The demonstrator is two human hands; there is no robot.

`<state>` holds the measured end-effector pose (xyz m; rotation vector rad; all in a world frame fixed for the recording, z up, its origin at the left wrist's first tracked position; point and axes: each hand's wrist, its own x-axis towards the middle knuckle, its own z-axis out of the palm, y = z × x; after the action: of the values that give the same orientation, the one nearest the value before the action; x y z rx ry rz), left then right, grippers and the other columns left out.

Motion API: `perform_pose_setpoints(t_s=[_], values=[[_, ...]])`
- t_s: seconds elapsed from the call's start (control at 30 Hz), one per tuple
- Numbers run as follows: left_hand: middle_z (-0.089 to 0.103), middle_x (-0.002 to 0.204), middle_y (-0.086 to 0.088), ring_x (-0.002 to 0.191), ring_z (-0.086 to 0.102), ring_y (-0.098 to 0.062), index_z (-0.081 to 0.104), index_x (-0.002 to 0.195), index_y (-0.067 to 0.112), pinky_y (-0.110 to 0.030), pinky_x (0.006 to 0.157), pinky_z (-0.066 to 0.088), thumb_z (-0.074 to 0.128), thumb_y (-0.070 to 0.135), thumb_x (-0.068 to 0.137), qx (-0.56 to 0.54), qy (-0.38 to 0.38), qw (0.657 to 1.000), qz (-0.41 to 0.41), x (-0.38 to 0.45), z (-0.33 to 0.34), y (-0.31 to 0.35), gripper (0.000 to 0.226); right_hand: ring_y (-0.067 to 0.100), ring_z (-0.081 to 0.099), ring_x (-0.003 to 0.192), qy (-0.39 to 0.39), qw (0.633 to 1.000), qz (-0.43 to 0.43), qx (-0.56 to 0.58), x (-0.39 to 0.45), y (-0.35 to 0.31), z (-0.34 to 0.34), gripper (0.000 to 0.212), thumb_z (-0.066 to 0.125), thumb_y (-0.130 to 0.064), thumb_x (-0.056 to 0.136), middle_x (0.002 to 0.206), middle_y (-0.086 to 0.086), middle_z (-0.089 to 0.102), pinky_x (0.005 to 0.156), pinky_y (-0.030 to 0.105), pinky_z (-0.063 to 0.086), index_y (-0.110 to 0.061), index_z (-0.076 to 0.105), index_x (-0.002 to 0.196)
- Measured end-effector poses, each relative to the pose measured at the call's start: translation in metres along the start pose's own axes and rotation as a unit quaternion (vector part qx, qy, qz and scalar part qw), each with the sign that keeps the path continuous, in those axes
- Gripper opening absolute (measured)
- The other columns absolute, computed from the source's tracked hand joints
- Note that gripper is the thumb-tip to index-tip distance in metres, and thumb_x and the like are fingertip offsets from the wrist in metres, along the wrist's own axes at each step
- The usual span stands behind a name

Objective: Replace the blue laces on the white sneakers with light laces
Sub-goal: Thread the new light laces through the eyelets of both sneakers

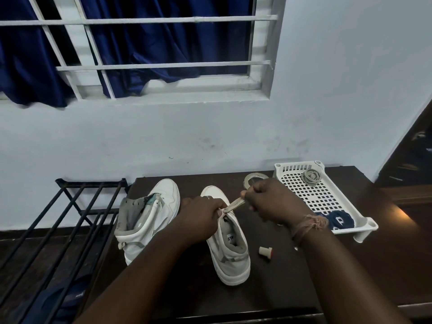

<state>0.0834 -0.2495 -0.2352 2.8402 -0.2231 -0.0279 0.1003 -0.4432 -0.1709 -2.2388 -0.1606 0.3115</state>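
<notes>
my left hand (pixel 201 213) grips the right sneaker (pixel 230 249) at its eyelets, mid-table (pixel 268 288); my right hand (pixel 268 202) pinches the light lace (pixel 235 205), drawn taut between both. blue laces (pixel 339 219) lie in the tray (pixel 364 226).

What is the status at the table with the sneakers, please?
Left hand holds right white sneaker; right hand pinches light flat lace, pulling it taut. Nothing in the way.
</notes>
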Motion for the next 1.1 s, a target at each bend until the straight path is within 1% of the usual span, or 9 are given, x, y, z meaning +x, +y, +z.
perform_pose_setpoints(t_s=[0.17,0.27,0.33,0.47,0.6,0.73,0.83,0.93,1.1], values=[[0.072,0.105,0.002,0.097,0.067,-0.018,0.068,0.100,0.032,-0.036,0.091,0.052,0.053,0.032,0.095,-0.154,-0.080,0.979,-0.107,-0.002,-0.005,-0.002,0.017,0.011,0.054,0.050,-0.035,0.994,-0.004,0.101,-0.001,-0.011,0.007,0.020,0.057,-0.012,0.096,0.067,0.005,0.068,0.046,0.023,0.042,-0.002,0.074,0.090],[0.072,0.087,-0.006,0.073,0.072,-0.019,0.065,0.091,0.021,-0.037,0.070,0.062,0.055,0.019,0.094,-0.290,-0.084,0.940,-0.160,-0.005,-0.005,0.001,0.011,0.015,0.058,0.058,-0.102,0.980,0.000,0.172,-0.001,-0.014,0.009,0.023,0.048,0.000,0.097,0.077,0.014,0.066,0.049,0.025,0.048,0.006,0.070,0.100],[0.071,0.079,-0.011,0.060,0.071,-0.017,0.064,0.094,0.013,-0.029,0.056,0.057,0.057,0.012,0.098,-0.352,-0.069,0.914,-0.191,-0.008,-0.004,0.005,0.008,0.019,0.062,0.064,-0.152,0.964,0.007,0.216,-0.003,-0.015,0.010,0.024,0.044,0.005,0.098,0.081,0.018,0.065,0.055,0.026,0.053,0.012,0.066,0.105],[0.070,0.066,-0.012,0.055,0.064,-0.018,0.073,0.086,0.001,-0.031,0.063,0.056,0.070,0.009,0.089,-0.399,0.022,0.893,-0.206,-0.014,-0.005,0.010,0.010,0.022,0.069,0.067,-0.157,0.960,0.024,0.233,-0.003,-0.015,0.009,0.017,0.055,0.008,0.095,0.085,0.024,0.070,0.057,0.026,0.057,0.010,0.068,0.105],[0.072,0.067,-0.015,0.058,0.067,-0.017,0.076,0.083,0.000,-0.038,0.074,0.061,0.073,0.006,0.088,-0.477,0.064,0.846,-0.229,-0.023,-0.010,0.022,0.008,0.021,0.067,0.056,-0.096,0.986,0.040,0.130,0.001,-0.011,0.012,0.010,0.064,0.008,0.088,0.075,0.023,0.071,0.050,0.029,0.057,0.011,0.067,0.096],[0.072,0.063,-0.002,0.061,0.070,-0.014,0.079,0.075,0.014,-0.030,0.065,0.056,0.071,0.018,0.084,-0.358,0.111,0.911,-0.171,-0.034,-0.007,0.030,0.013,0.027,0.072,0.062,-0.081,0.995,0.039,0.048,0.003,-0.005,0.019,0.005,0.068,0.006,0.081,0.070,0.022,0.072,0.077,0.047,0.061,0.009,0.071,0.083],[0.068,0.063,-0.002,0.059,0.062,-0.014,0.077,0.073,0.018,-0.033,0.058,0.046,0.067,0.025,0.083,-0.243,0.135,0.954,-0.110,-0.043,0.000,0.040,0.016,0.028,0.074,0.064,-0.043,0.999,0.028,-0.016,0.005,-0.001,0.028,0.007,0.067,0.001,0.076,0.064,0.018,0.071,0.077,0.049,0.062,0.003,0.072,0.072],[0.072,0.073,0.001,0.069,0.066,-0.013,0.079,0.081,0.020,-0.032,0.065,0.049,0.057,0.030,0.086,-0.216,0.104,0.968,-0.074,-0.052,0.010,0.049,0.024,0.031,0.072,0.071,-0.013,0.997,0.015,-0.078,0.005,0.000,0.037,0.015,0.061,-0.007,0.080,0.070,0.018,0.072,0.085,0.045,0.060,0.002,0.070,0.074],[0.073,0.093,-0.011,0.089,0.066,-0.027,0.077,0.094,0.009,-0.034,0.073,0.045,0.053,0.023,0.094,-0.135,0.067,0.987,-0.058,-0.053,0.009,0.051,0.028,0.031,0.075,0.082,-0.100,0.991,0.042,-0.073,0.001,-0.011,0.030,0.020,0.062,-0.011,0.079,0.086,0.016,0.075,0.080,0.047,0.062,0.001,0.072,0.092]])
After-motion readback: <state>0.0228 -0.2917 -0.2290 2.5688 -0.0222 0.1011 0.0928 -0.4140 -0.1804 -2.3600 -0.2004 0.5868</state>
